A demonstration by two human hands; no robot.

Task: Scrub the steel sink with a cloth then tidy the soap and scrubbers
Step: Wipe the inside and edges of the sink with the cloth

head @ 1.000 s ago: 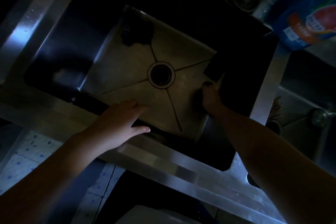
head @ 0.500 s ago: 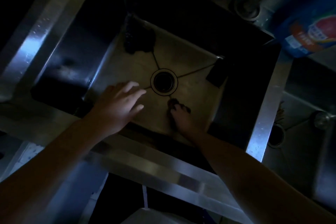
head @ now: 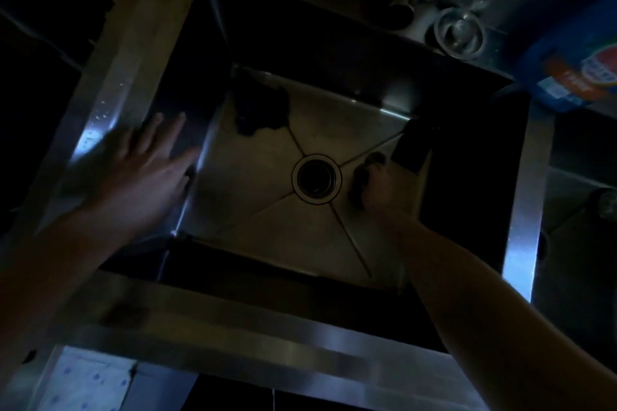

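Note:
The scene is dim. A square steel sink (head: pixel 253 183) with a round drain (head: pixel 316 178) fills the middle. My right hand (head: pixel 384 183) is down on the sink floor just right of the drain, closed on a small dark cloth (head: pixel 362 173). My left hand (head: pixel 147 170) hovers with fingers spread over the sink's left wall and rim, holding nothing. A dark crumpled scrubber (head: pixel 258 107) lies in the far left corner of the basin. A dark rectangular sponge (head: pixel 412 147) leans in the right corner, just beyond my right hand.
A blue soap bottle (head: pixel 574 57) with a red and orange label stands at the upper right on the counter. A second basin (head: pixel 584 210) lies to the right. A round metal fitting (head: pixel 460 32) sits behind the sink. Tiled floor (head: pixel 90 380) shows at lower left.
My right hand slid with the cloth from the near side of the drain to its right side. My left hand moved left, off the basin floor area to the left wall and rim.

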